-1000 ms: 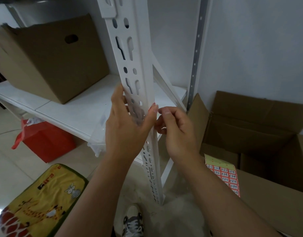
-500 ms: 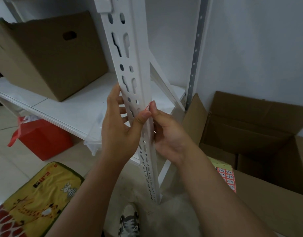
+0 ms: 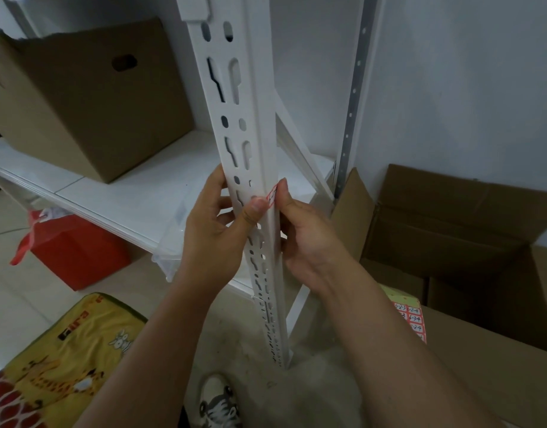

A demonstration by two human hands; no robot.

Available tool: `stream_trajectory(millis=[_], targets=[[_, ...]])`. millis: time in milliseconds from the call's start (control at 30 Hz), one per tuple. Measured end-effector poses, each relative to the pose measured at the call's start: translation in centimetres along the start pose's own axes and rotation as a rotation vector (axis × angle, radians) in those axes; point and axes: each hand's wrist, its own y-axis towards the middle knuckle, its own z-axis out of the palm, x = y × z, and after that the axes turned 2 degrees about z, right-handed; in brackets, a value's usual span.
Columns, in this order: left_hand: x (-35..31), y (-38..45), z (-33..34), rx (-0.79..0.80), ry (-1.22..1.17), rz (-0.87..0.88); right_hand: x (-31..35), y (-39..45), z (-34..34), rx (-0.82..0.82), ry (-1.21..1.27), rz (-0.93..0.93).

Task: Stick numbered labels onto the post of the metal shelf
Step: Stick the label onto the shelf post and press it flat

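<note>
Label, thin and limp, sits on the post corner; I'd handle it by its edges. My left hand thumb presses it, right hand fingers pinching the post.

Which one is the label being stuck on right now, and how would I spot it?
Find the white slotted post at the front of the shelf, then follow it down to where both hands meet. The label is a tiny red-and-white sticker on the post's front corner, between the left hand's thumb and the right hand's fingertip. The other labels sit on a sheet by the cardboard box.
</note>
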Motion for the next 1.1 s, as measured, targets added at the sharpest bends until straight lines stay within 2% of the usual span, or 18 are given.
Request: stream_trajectory(millis=[300, 567, 700, 1000, 1100], targets=[[0.08, -0.09, -0.89, 0.064, 0.022, -0.002, -0.85, -0.19, 0.17, 0.024, 0.030, -0.135], [0.02, -0.13, -0.91, 0.067, 0.022, 0.021, -0.51, -0.42, -0.23, -0.098, -0.406, -0.356], [-0.09, -0.18, -0.59, 0.048, 0.024, 0.010, -0.60, -0.15, -0.48, -0.139, -0.494, -0.424], [0.16, -0.23, -0.87, 0.097, -0.036, 0.015, 0.02, -0.81, -0.16, -0.064, -0.435, -0.379], [0.26, -0.23, -0.54, 0.057, -0.092, -0.049, -0.13, -0.82, 0.26, -0.086, -0.429, -0.329]])
